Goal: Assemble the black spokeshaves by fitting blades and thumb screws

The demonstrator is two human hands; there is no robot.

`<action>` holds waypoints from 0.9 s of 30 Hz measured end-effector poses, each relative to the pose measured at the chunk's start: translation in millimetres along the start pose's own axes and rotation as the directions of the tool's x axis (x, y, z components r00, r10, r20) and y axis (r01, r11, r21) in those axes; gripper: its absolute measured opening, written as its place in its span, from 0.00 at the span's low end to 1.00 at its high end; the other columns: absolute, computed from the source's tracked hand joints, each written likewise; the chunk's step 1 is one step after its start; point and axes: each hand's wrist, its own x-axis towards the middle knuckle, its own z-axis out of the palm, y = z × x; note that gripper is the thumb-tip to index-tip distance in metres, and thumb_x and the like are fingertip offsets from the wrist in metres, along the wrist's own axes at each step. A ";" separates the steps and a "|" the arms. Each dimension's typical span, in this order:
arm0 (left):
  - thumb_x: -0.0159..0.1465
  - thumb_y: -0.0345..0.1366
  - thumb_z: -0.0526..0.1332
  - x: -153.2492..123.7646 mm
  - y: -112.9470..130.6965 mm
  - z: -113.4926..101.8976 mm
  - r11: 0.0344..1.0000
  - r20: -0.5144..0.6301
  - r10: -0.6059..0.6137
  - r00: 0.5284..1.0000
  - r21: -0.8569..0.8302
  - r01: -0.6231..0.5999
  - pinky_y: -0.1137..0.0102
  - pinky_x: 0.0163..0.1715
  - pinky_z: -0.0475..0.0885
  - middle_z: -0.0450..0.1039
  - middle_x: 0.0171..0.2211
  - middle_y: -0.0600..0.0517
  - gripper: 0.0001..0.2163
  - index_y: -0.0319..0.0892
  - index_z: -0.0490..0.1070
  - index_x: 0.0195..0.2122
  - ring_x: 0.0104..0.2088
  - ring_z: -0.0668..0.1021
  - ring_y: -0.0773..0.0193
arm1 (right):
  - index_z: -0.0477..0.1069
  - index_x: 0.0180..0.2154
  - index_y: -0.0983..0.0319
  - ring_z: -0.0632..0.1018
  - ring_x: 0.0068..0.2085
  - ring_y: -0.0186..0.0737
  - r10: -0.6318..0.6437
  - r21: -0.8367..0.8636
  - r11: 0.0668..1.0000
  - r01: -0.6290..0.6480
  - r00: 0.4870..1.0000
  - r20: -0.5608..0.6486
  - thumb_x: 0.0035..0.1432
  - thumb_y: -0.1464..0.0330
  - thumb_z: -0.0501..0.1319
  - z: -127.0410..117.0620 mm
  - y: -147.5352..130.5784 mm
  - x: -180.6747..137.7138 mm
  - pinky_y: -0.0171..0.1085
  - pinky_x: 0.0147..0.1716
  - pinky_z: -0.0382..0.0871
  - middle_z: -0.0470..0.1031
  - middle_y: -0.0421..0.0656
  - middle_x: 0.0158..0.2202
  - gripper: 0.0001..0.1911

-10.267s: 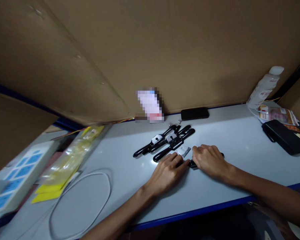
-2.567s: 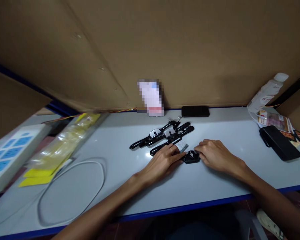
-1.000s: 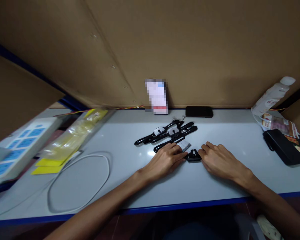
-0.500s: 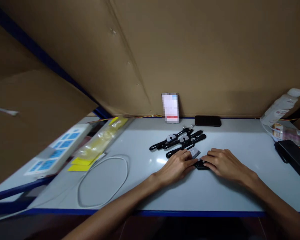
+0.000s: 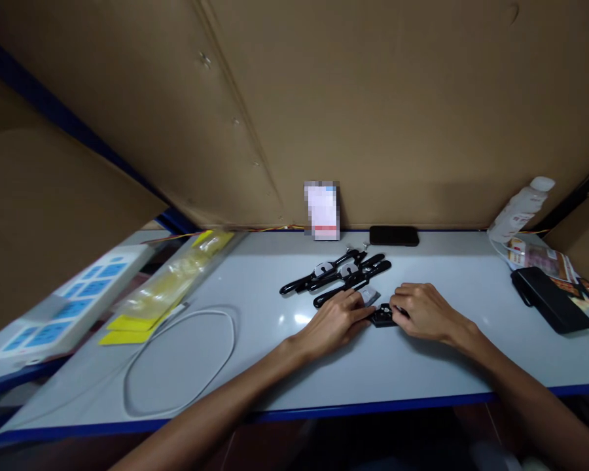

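Note:
Both my hands rest on the white table [image 5: 255, 288] around a small black part [image 5: 383, 316]. My left hand [image 5: 336, 319] lies flat-ish with curled fingers, its fingertips touching the part's left side. My right hand [image 5: 419, 310] has its fingers curled and pinches the part from the right. Just behind the hands lies a row of black watch straps with white tabs [image 5: 338, 275], and a small grey tab [image 5: 370, 296] sits between them and my left hand.
A black phone [image 5: 393, 235] and a small card [image 5: 322, 210] stand by the cardboard back wall. A white cable loop [image 5: 179, 363], yellow packets [image 5: 167, 288] and a blue-and-white box [image 5: 63, 307] lie left. A bottle [image 5: 517, 209], printed pouch [image 5: 540, 261] and black case [image 5: 550, 299] sit right.
The view swung sideways and back. My right fingers have curled tighter onto the small black part; my left hand stays against it. The straps have not moved.

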 end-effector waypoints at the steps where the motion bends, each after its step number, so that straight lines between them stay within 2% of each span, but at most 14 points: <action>1: 0.71 0.32 0.60 -0.1 0.1 0.1 1.000 -0.001 0.001 1.000 -0.002 -0.001 0.63 0.38 0.74 0.73 0.38 0.48 0.12 0.42 0.77 0.53 0.38 0.75 0.58 | 0.78 0.32 0.63 0.74 0.36 0.38 -0.011 0.000 1.000 0.011 1.000 0.019 0.62 0.75 0.58 -1.0 -1.1 -0.1 0.37 0.35 0.58 0.78 0.42 0.32 0.10; 4: 0.72 0.32 0.59 -0.5 0.3 0.2 1.000 -0.016 0.004 1.000 -0.010 -0.005 0.64 0.38 0.75 0.74 0.38 0.47 0.12 0.42 0.77 0.53 0.38 0.75 0.59 | 0.79 0.37 0.61 0.74 0.36 0.38 -0.046 -0.008 0.999 0.046 0.997 0.065 0.62 0.76 0.57 -2.5 -5.4 0.5 0.37 0.35 0.58 0.79 0.42 0.34 0.12; 6: 0.72 0.33 0.59 -0.7 0.3 0.3 1.000 -0.022 0.006 1.000 -0.002 -0.006 0.64 0.38 0.75 0.73 0.38 0.47 0.12 0.42 0.77 0.53 0.38 0.75 0.59 | 0.79 0.40 0.63 0.75 0.38 0.40 -0.012 -0.069 0.997 0.016 0.998 0.053 0.63 0.76 0.56 -2.4 -7.3 1.0 0.38 0.34 0.58 0.80 0.44 0.36 0.12; 10: 0.73 0.34 0.58 -1.2 0.0 0.0 1.000 -0.016 0.012 1.000 0.017 -0.011 0.64 0.37 0.75 0.73 0.37 0.47 0.12 0.42 0.77 0.53 0.37 0.75 0.59 | 0.78 0.37 0.65 0.76 0.38 0.42 0.009 -0.134 0.991 -0.001 0.999 0.054 0.64 0.75 0.56 -0.6 -6.7 0.9 0.39 0.33 0.58 0.80 0.46 0.35 0.11; 14: 0.73 0.33 0.58 -2.1 -0.2 0.0 1.000 -0.010 0.015 1.000 0.010 -0.015 0.63 0.38 0.76 0.74 0.38 0.47 0.12 0.41 0.77 0.53 0.38 0.75 0.59 | 0.78 0.36 0.64 0.76 0.37 0.41 -0.001 -0.121 0.993 0.010 0.998 0.068 0.63 0.74 0.56 -0.6 -2.8 -0.2 0.39 0.34 0.59 0.80 0.45 0.34 0.11; 19: 0.72 0.34 0.59 -1.9 -0.4 0.6 1.000 0.001 0.007 1.000 0.018 -0.007 0.62 0.39 0.76 0.74 0.38 0.47 0.12 0.42 0.77 0.53 0.39 0.75 0.58 | 0.78 0.34 0.63 0.76 0.38 0.40 0.023 -0.067 0.998 -0.022 1.000 0.021 0.64 0.74 0.56 -6.4 0.5 -1.6 0.38 0.36 0.60 0.79 0.44 0.35 0.12; 24: 0.73 0.33 0.57 -0.7 2.4 -2.4 0.999 0.001 0.015 1.000 0.038 -0.015 0.61 0.37 0.76 0.73 0.38 0.47 0.12 0.41 0.77 0.52 0.38 0.76 0.56 | 0.78 0.39 0.64 0.78 0.41 0.43 0.000 -0.142 0.990 0.009 0.998 0.061 0.70 0.65 0.59 -7.5 -8.8 0.3 0.39 0.34 0.61 0.80 0.46 0.39 0.12; 27: 0.73 0.31 0.57 -1.1 6.1 -4.9 0.999 0.007 0.021 1.000 0.046 -0.021 0.60 0.37 0.76 0.74 0.38 0.45 0.12 0.37 0.78 0.52 0.37 0.76 0.55 | 0.78 0.44 0.67 0.78 0.44 0.47 -0.002 -0.180 0.984 0.014 0.998 0.066 0.70 0.67 0.60 -3.1 -15.5 2.4 0.41 0.33 0.61 0.80 0.49 0.42 0.11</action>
